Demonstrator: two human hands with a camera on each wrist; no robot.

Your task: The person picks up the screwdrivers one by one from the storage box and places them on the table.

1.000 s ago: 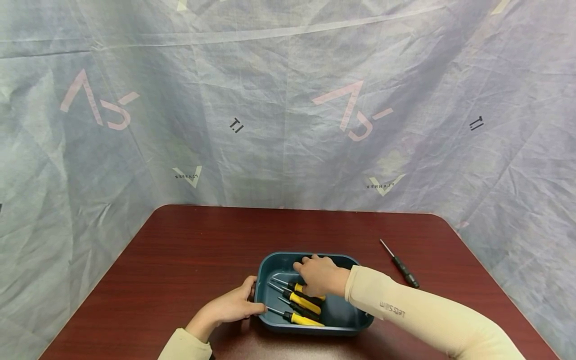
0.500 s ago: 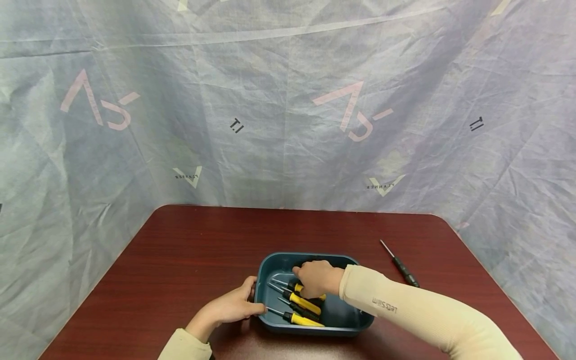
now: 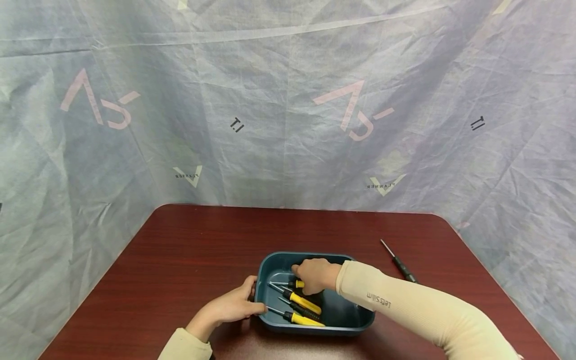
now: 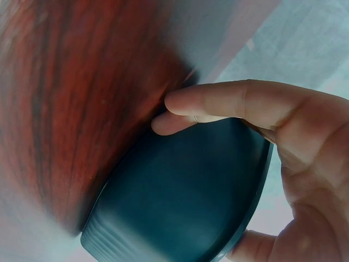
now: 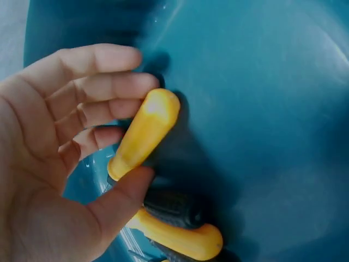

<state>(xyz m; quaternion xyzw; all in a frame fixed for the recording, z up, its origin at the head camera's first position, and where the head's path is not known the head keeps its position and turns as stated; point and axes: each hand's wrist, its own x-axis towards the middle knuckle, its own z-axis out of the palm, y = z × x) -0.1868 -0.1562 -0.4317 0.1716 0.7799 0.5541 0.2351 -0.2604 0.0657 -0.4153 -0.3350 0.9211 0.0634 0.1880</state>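
A dark blue-green plastic box (image 3: 333, 331) stands near the table's front. My left hand (image 3: 229, 304) grips its left wall, the thumb at the rim and the fingers bent against the outside, as the left wrist view shows. My right hand (image 3: 317, 276) reaches down inside the box. In the right wrist view its thumb and fingers pinch the yellow handle of a screwdriver (image 5: 146, 131). Several more screwdrivers lie beside it, among them a yellow one (image 3: 305, 302), a black one (image 3: 302, 311) and a yellow one (image 3: 307, 320) along the front wall. The right hand hides part of the held screwdriver.
A black-handled screwdriver (image 3: 404, 268) lies on the red-brown table (image 3: 202, 240), right of the box and partly behind the right sleeve (image 3: 418, 305). Grey printed cloth (image 3: 283, 100) hangs behind the table.
My right hand has moved slightly left inside the box, its raised fingers now bent down around a screwdriver handle. The left hand and the box stay put.
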